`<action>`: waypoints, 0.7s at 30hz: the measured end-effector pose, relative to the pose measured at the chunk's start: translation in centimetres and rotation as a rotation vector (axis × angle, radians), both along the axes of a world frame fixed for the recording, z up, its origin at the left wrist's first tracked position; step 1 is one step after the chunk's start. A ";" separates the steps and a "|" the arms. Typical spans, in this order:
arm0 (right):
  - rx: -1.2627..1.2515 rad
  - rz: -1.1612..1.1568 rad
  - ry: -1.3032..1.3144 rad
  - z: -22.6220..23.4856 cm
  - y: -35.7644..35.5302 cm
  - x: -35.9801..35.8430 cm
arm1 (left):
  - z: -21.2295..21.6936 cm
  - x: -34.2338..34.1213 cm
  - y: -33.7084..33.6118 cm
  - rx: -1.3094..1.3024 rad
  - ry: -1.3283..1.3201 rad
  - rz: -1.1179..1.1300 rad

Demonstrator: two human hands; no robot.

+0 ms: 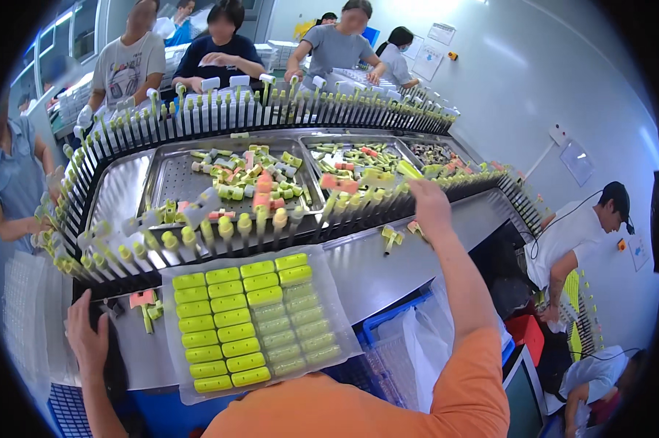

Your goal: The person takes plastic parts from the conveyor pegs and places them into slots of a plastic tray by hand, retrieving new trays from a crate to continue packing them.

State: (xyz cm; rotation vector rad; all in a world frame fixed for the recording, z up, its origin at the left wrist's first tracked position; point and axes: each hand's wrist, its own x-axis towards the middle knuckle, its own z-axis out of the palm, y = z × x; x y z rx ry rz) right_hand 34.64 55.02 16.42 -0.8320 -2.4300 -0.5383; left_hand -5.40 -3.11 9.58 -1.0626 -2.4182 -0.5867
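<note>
Two hands apart: one at the rack, one on the counter edge.
Right hand (429, 206) reaches up-right of centre to the peg rack (271, 226), fingers closing on a yellow piece I cannot make out; left hand (86, 337) lies released, lower left, steadying. Clear tray (253, 321) keeps yellow caps lying crosswise, long axes left-right.

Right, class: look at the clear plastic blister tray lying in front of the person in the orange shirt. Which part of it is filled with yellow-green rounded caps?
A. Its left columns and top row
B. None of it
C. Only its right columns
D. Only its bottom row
A: in the clear plastic blister tray, yellow-green rounded caps fill the left columns and top row, while the lower right pockets look pale and unfilled.
</note>
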 end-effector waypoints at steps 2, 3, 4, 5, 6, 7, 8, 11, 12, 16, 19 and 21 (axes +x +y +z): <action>0.051 0.102 -0.246 1.0 2.9 -1.5 | 1.3 1.6 4.3 0.081 0.040 -0.201; 0.066 0.108 -0.344 1.2 3.9 -2.8 | 1.0 2.0 5.9 0.063 0.030 -0.247; 0.028 0.063 -0.434 1.4 5.0 -3.8 | 1.5 3.0 7.8 0.046 0.065 -0.331; -0.013 0.021 -0.524 1.8 5.7 -4.8 | 1.8 3.8 9.3 0.013 0.048 -0.401; -0.092 -0.039 -0.583 2.4 6.3 -5.5 | 2.3 4.7 10.7 0.006 0.067 -0.480; -0.098 -0.038 -0.582 3.1 5.9 -6.8 | 2.6 5.4 11.9 -0.035 0.046 -0.512; -0.148 -0.080 -0.656 4.3 4.6 -8.3 | 2.7 6.0 12.5 -0.051 0.045 -0.534; -0.429 -0.058 -0.642 3.8 5.9 -10.5 | 2.3 7.0 13.8 -0.079 0.037 -0.581; -0.590 -0.014 -0.637 3.6 7.0 -10.9 | 2.3 7.1 14.1 -0.103 0.016 -0.580; -0.564 0.136 -0.678 4.1 7.9 -11.3 | 1.5 6.8 14.2 -0.112 -0.014 -0.596; -0.472 0.193 -0.489 3.4 3.5 -13.0 | 0.7 6.3 13.8 -0.104 -0.021 -0.600; -0.328 0.267 -0.418 2.6 1.3 -13.0 | 0.3 6.1 13.8 -0.087 -0.026 -0.606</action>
